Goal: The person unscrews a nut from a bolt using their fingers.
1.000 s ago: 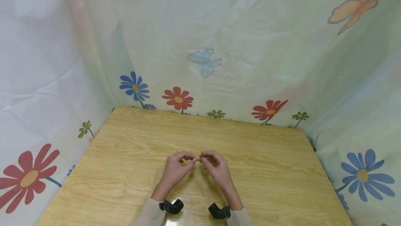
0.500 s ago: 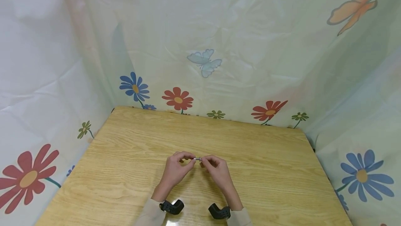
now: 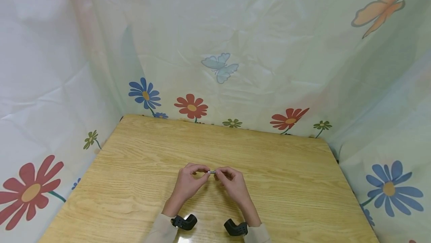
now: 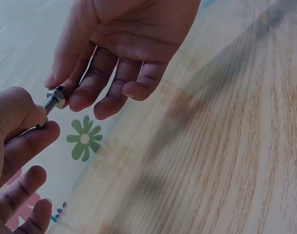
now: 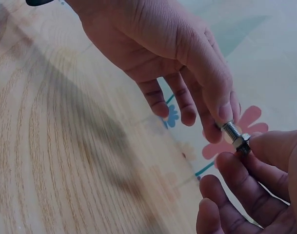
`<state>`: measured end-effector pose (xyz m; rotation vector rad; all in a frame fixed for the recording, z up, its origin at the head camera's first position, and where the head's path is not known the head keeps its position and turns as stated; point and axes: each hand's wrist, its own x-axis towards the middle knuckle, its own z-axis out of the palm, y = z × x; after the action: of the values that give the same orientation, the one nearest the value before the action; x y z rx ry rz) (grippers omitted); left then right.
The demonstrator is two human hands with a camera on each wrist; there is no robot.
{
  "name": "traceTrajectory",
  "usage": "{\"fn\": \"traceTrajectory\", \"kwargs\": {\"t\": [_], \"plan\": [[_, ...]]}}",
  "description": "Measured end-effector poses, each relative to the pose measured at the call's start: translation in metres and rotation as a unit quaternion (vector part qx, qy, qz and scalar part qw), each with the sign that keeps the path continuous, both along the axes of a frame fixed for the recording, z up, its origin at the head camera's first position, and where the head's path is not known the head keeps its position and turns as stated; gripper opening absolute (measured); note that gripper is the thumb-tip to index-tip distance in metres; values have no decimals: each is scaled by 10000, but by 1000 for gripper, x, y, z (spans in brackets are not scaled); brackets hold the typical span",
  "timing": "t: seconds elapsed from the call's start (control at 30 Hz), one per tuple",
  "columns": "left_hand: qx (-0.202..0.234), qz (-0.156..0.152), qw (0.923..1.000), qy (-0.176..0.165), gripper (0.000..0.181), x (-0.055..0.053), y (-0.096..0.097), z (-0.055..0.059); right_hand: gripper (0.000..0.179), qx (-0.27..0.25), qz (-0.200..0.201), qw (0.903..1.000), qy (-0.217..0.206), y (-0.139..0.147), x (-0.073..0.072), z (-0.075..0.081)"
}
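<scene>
Both hands share one small workpiece at close spacing; the left hand (image 3: 189,183) pinches the threaded end of a short metal bolt (image 5: 231,130) between thumb and finger; the right hand (image 3: 234,185) pinches its six-sided end (image 4: 55,95) in the same way; the other fingers of both hands are bent and stand clear of the bolt; the fingertips partly cover both ends, so whether the six-sided part is the head alone or a nut close against it cannot be told.

The bolt bridges the narrow gap between the hands, level in the head view; it is held above the table (image 3: 286,183), about midway between the left and right edges and well apart from the far edge.

Likely faults and causes: a slack pinch on either side could let the bolt tilt or drop, since each grip covers only a little smooth metal; a dropped bolt could roll toward a table edge; if a nut is fitted, turning it out of line could bind the thread; running it past the thread end could free it, leaving two small parts to control.

Beyond the far edge hangs a pale curtain (image 3: 269,41), printed with flowers and butterflies.
</scene>
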<state>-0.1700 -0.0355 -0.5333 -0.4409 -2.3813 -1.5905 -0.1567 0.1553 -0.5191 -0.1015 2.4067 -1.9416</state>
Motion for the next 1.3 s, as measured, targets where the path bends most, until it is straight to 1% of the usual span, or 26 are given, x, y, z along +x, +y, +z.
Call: {"fn": "traceTrajectory", "kwargs": {"t": [0.1,0.27,0.37,0.5,0.63,0.7,0.83,0.97,1.1,1.13,1.3], "plan": [[-48,-39,10000,-40,8,0,0,-1,17,-6,-20,10000,19,0,0,0],[9,-46,9998,-168,9,0,0,-2,14,-30,-15,9999,132,0,0,1],[3,-34,9999,-130,9,0,0,-3,14,-49,5,9997,250,0,0,1],[15,-32,9999,-123,10,1,0,-3,17,-123,19,9991,393,-1,0,2],[53,-25,9999,-162,10,1,0,-2,24,-176,-116,9986,484,-1,-1,2],[74,-17,9998,-168,10,1,1,-2,27,-174,-206,9986,457,-1,-1,2],[131,-12,9998,-116,10,0,1,-1,31,-120,-344,9991,234,0,-2,0],[166,-45,9998,-66,9,-1,1,-1,28,-13,-446,9990,-54,-1,-1,3],[144,-99,9997,-151,9,-3,1,-2,24,104,-402,9989,-227,-1,-2,3],[138,-106,9997,-176,9,-3,1,-3,24,106,-375,9990,-216,-1,-3,0],[109,-134,9994,-300,11,-4,1,-5,23,125,-220,9996,-140,0,-4,-1]]}}
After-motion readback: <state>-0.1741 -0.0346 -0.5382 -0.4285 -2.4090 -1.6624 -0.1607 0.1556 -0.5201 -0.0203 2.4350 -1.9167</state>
